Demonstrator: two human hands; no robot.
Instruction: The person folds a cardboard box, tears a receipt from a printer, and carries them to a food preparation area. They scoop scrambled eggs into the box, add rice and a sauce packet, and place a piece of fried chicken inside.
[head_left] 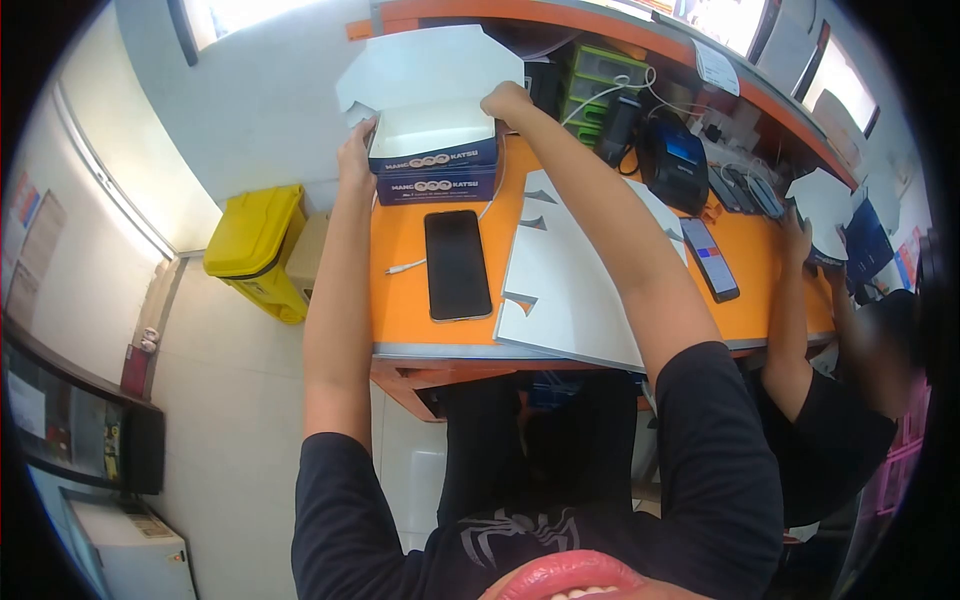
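My left hand (pixel 356 152) presses against the left side of an open blue and white cardboard box (pixel 432 142) that sits on a second, closed box (pixel 437 186) at the far end of the orange table (pixel 402 290). My right hand (pixel 506 102) grips the right rim of the open box, next to its raised white lid (pixel 428 70). The inside of the box looks white and bare.
A black phone (pixel 457 264) with a white cable lies near the table's front, beside a stack of flat white box blanks (pixel 575 275). A second phone (pixel 709 259), a card terminal (pixel 672 160) and green trays (pixel 602 85) lie further right. Another person folds a box at right. A yellow bin (pixel 257 248) stands on the floor.
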